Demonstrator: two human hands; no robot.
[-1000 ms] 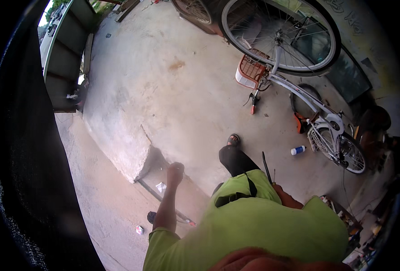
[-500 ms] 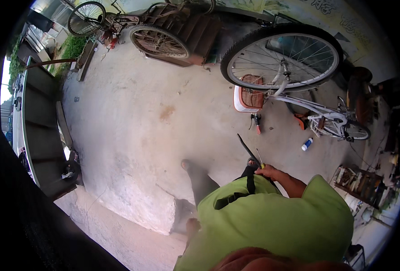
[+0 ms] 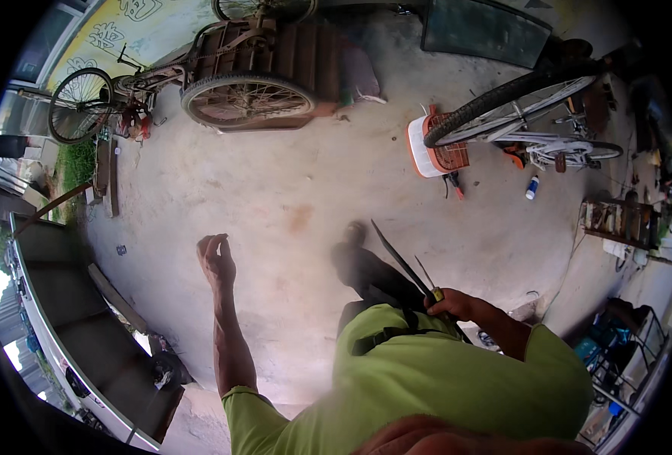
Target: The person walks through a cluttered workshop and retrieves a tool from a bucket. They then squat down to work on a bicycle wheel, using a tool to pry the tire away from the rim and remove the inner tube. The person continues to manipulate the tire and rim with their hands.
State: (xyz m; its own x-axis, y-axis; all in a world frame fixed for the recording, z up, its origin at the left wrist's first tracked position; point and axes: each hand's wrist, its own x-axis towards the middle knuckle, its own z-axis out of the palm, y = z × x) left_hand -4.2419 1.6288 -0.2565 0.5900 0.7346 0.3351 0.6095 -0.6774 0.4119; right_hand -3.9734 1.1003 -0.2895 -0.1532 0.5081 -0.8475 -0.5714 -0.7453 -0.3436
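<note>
My right hand (image 3: 449, 304) is closed around a screwdriver (image 3: 437, 293) with a yellow handle and a thin metal shaft. In the same grip is a long, dark, narrow strip (image 3: 398, 256), its far end tapering to a point; its exact kind is unclear. Both point away from me, in front of my green shirt. Out to the left over the concrete, my left hand (image 3: 216, 262) is raised with its fingers curled in, and nothing shows in it. The nearest large thing ahead on the right is an upside-down white bicycle (image 3: 529, 129) with a red and white basket (image 3: 436, 148).
A rusty cargo tricycle (image 3: 249, 98) lies at the far side. A blue and white bottle (image 3: 532, 188) and a red-handled brake lever (image 3: 455, 186) are on the concrete floor (image 3: 275, 174). A cluttered crate (image 3: 616, 224) stands right; a large metal panel (image 3: 86, 318) is left.
My left arm has come up and forward on the left. My view has turned and shifted left, and my legs are mid-step. The right hand keeps its hold on the screwdriver and dark strip.
</note>
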